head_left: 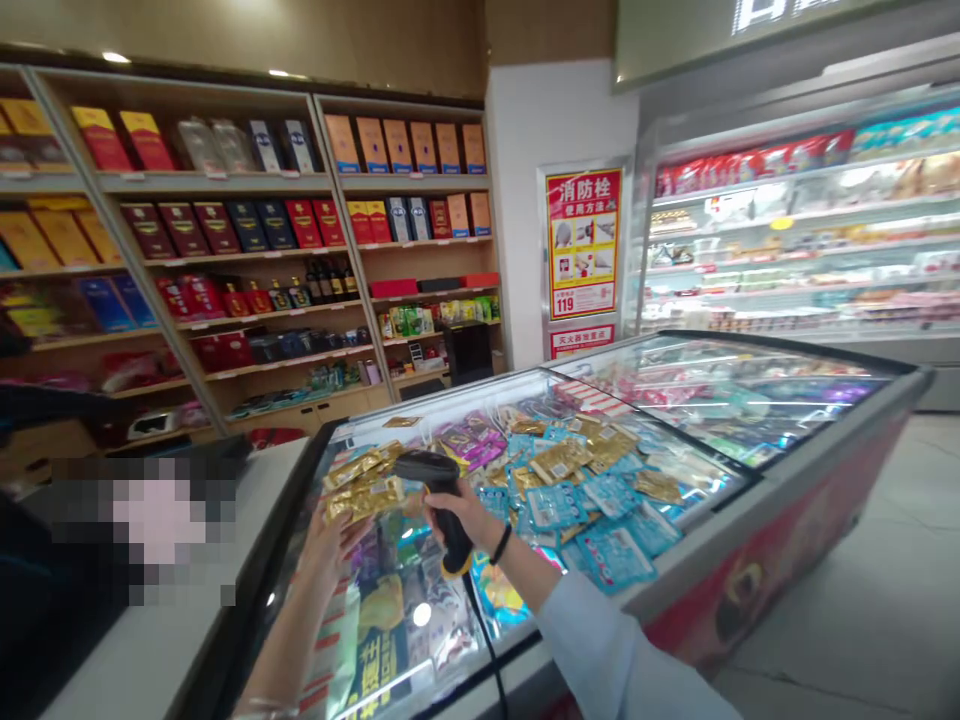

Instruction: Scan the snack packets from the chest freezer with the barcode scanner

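Partly hidden barcode scanner (442, 510) in right hand (466, 515); left hand (334, 560) open.

Wooden wall shelves (217, 183) run along the back, stacked with red, gold and navy gift boxes (304, 222) and a row of dark bottles (326, 283). To their right, a red-and-yellow fire hydrant instruction poster (583, 243) hangs on a white pillar, beside a lit multi-deck chiller (795, 235). A glass-topped chest freezer (780, 530) with a red front panel stands just beside the white counter (142, 640).
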`<state>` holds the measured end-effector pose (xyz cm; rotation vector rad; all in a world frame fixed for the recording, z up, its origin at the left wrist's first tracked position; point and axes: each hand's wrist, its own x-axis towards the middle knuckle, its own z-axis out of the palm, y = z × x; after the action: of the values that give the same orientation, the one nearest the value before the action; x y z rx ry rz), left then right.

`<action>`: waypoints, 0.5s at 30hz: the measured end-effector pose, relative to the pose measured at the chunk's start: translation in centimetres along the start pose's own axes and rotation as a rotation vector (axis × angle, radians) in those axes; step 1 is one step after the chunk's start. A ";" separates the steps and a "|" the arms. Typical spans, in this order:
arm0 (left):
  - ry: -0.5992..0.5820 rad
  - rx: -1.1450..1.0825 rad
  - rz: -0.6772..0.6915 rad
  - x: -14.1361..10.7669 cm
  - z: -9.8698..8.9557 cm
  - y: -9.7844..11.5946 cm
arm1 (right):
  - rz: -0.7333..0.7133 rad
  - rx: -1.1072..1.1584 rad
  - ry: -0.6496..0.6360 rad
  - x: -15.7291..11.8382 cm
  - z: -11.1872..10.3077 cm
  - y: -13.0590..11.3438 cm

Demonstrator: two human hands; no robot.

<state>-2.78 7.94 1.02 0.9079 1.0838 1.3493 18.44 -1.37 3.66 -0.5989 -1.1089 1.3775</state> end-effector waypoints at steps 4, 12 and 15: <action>-0.133 -0.032 -0.019 -1.9 4.7 0.3 | -0.025 -0.005 0.030 -1.9 -1.1 -3.4; -0.500 -0.032 -0.091 -7.3 20.3 1.0 | -0.197 -0.061 0.255 -8.3 -6.3 -11.5; -0.578 -0.002 -0.057 -8.9 25.3 -1.0 | -0.219 -0.094 0.372 -10.9 -8.9 -13.0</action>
<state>22.33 1.43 7.82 1.1624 0.6529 0.9494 33.89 -11.56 8.53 -0.7446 -0.9093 0.9809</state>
